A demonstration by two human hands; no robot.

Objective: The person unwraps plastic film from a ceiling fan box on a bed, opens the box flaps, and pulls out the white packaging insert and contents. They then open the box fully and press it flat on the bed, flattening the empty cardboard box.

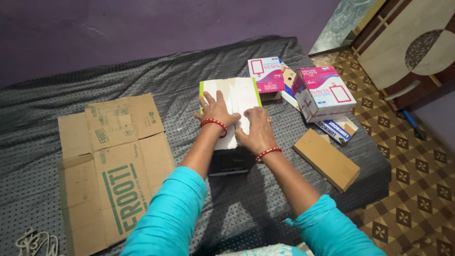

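teal sleeves (pixel 170 213) nearest | left hand (pixel 215 111) and right hand (pixel 258 130) flat, fingers spread, pressing on white box (pixel 234 102) | box mid-bed, long axis pointing away from person | flattened carton (pixel 113 161) left | pink boxes (pixel 322 90), brown box (pixel 325 160) right

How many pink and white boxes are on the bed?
2: one pink and white box lies flat beyond the hands; the other pink and white box stands right of it. Others may be hidden.
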